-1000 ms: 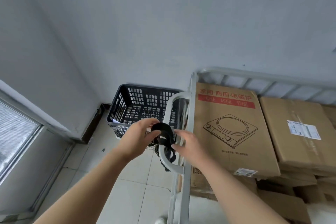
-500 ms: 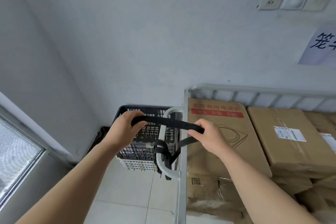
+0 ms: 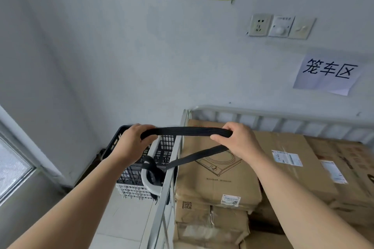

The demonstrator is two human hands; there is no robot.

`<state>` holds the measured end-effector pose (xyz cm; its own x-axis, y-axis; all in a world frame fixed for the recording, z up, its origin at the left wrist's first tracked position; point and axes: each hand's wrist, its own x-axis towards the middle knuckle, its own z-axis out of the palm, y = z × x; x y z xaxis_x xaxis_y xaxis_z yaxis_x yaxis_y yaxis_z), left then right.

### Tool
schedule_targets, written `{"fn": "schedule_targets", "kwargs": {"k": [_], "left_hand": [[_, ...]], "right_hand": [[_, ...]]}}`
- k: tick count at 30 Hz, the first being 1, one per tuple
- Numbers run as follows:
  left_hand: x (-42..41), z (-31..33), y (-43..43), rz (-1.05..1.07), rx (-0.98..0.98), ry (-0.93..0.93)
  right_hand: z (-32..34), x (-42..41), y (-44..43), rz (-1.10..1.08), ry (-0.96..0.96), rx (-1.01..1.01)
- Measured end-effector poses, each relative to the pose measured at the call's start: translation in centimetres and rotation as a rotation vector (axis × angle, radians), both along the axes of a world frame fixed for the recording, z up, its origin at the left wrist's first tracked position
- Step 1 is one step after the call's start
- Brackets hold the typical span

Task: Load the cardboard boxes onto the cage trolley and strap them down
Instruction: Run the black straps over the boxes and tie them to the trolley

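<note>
I am looking at the long flat black strap point(image 3: 186, 131), and it is being held up in the air, pulled flat between two hands just above the brown cardboard boxes point(image 3: 220, 168). The left hand point(image 3: 132, 143) is clenched around one end and the right hand point(image 3: 240, 141) is pinching the other. From the right hand the strap is going back down to the white metal handle loop point(image 3: 150, 185) on the side of the grey metal cage trolley point(image 3: 283, 116), where it is wrapped around. I think that end is tied there so the strap can be pulled across the boxes. The boxes are sitting stacked inside the trolley. A black plastic crate point(image 3: 166, 147) is standing just beside it on the floor.
</note>
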<state>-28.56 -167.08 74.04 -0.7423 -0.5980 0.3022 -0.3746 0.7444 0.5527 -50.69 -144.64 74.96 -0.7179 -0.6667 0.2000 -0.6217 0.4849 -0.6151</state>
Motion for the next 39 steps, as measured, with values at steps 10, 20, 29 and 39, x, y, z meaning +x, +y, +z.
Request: {"fn": "schedule_targets", "kwargs": {"k": [10,20,29,39], "left_hand": [[-3.8,-0.6,11.9,0.066,-0.066,-0.093],[-8.9,-0.9,18.5,0.002,0.12,-0.25],[-11.8,-2.5,16.9,-0.09,0.442,-0.201],[-16.1,-7.5,10.2,0.17,0.627,-0.064]], "right_hand": [[1.2,-6.2,14.9,-0.037,0.017,-0.005],[-0.5,-10.6,23.4,-0.105,-0.07,-0.014],[-3.1,-13.8,23.1,-0.217,-0.159,0.084],[-5.9,-17.2,16.6,-0.246,-0.173,0.262]]}}
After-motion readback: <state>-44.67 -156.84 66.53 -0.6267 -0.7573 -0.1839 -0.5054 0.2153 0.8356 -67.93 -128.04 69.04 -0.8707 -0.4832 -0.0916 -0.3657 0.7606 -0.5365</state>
